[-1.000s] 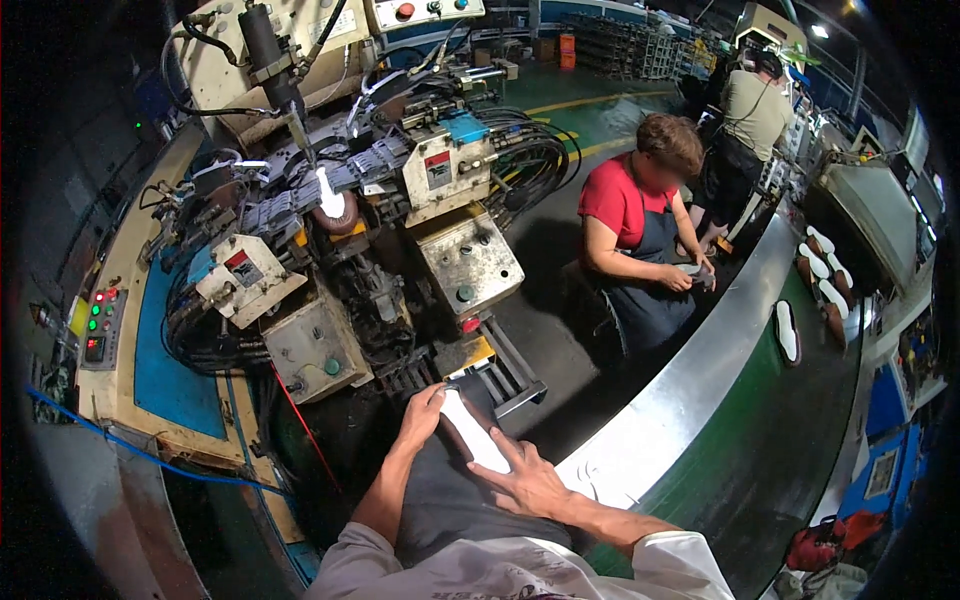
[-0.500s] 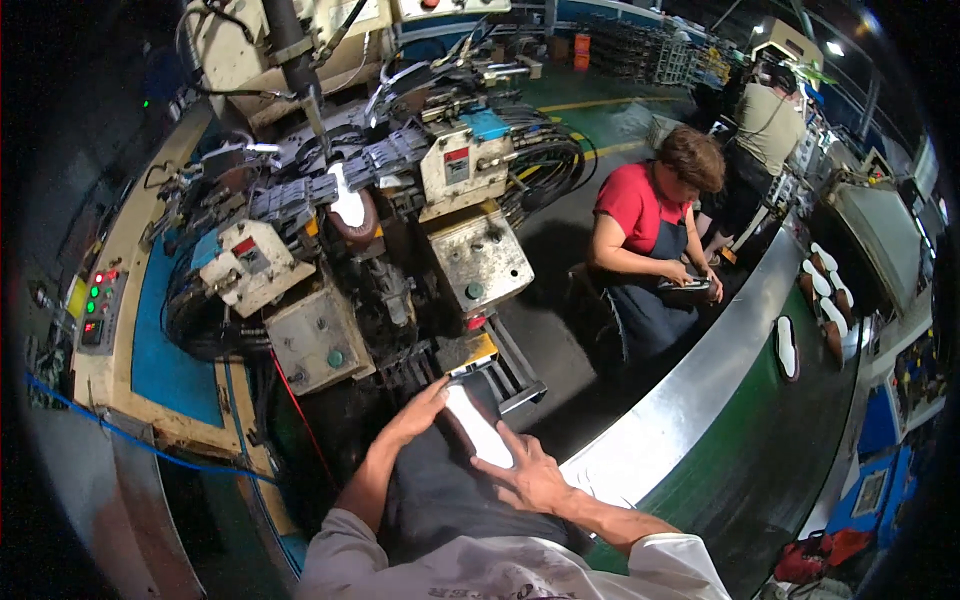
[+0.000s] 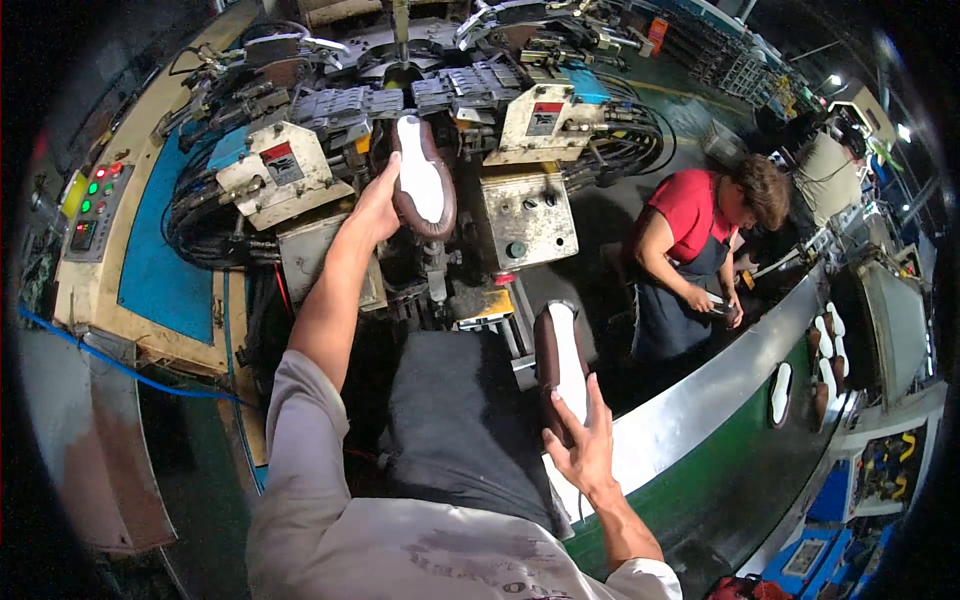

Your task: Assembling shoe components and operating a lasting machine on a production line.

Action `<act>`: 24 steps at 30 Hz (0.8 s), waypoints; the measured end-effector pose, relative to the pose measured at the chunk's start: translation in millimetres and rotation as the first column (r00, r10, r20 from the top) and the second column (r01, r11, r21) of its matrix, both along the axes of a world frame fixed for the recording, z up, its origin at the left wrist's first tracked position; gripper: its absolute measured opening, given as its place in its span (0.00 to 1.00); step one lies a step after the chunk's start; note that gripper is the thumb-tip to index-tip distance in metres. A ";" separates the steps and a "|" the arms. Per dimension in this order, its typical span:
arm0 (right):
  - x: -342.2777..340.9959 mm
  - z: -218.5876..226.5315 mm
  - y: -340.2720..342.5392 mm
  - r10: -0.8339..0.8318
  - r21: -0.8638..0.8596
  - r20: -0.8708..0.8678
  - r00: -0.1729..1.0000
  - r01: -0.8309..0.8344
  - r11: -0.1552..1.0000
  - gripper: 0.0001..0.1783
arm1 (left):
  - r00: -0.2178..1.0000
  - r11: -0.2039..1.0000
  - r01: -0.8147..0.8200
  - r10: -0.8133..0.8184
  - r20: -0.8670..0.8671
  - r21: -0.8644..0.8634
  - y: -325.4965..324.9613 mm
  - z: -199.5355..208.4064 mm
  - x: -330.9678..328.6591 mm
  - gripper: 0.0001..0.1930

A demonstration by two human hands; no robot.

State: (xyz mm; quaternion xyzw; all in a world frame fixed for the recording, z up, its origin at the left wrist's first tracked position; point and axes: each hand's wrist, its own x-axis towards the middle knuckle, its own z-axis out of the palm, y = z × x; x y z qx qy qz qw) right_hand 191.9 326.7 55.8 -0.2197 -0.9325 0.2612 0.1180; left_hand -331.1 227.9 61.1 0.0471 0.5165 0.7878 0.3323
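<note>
A brown shoe upper with a white sole side sits sole side up at the front of the machine, its far end near the metal clamp plates. My left hand is closed on its left side, with the fingertips partly hidden. My right hand holds a second brown shoe upper with a white sole side beside my lap, near the metal ledge. The thumb and fingers lie against its near end.
A metal ledge and green conveyor belt run along my right, with several shoe uppers on the belt. A seated person in red works at the right. Left stands a button panel; a blue hose runs below it.
My left hand has let go of the shoe upper over my lap and reached forward to the one at the machine. My right hand has moved the lap one to the right. The view has shifted.
</note>
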 end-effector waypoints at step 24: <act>-364.3 20.1 -25.5 0.280 0.365 -0.165 0.946 -0.205 0.908 0.43 | 0.972 0.929 -0.147 0.072 0.224 0.339 -241.4 -47.5 236.8 0.46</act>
